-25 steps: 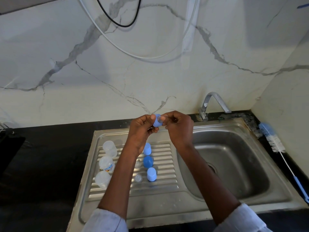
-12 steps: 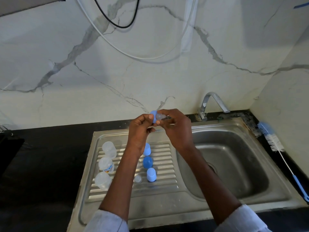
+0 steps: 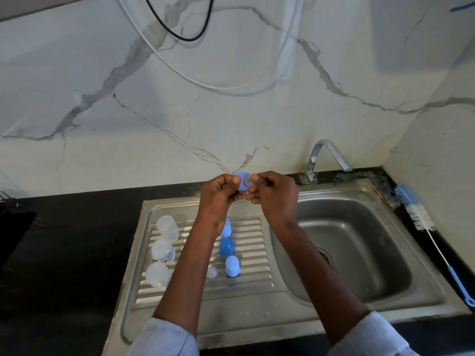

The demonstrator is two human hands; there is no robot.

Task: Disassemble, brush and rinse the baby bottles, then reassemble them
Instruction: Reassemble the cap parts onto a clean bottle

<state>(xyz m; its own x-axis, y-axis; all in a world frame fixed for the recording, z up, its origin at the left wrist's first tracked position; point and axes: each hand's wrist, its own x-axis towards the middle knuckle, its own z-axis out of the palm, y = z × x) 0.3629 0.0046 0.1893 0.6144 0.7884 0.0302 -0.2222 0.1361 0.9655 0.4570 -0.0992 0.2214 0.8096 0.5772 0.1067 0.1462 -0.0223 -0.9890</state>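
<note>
Marble-veined wall panels back a black counter with a steel sink unit (image 3: 257,314) set into it, and above the unit's rear edge both hands meet around a small blue collar ring (image 3: 241,181) with a clear teat (image 3: 247,180) seated in it. The left hand (image 3: 218,199) pinches the blue ring between thumb and fingertips; the right hand (image 3: 275,196) pinches the clear teat, thumb below and forefinger above, its other fingers curled in. Below the hands, on the ribbed drainboard, three clear bottle bodies (image 3: 162,251) stand in a row near the left side, the middle one bearing a coloured print. Just right of the left forearm sit three blue parts in a line: a pale cap (image 3: 226,228) partly hidden by the wrist, a darker blue dome (image 3: 226,247), and another pale cap (image 3: 232,266). A small clear teat (image 3: 212,273) lies beside that last cap. The basin (image 3: 359,242) lies to the right under a chrome tap (image 3: 326,156). A bottle brush (image 3: 421,219) with a blue handle rests on the counter along the right wall.
</note>
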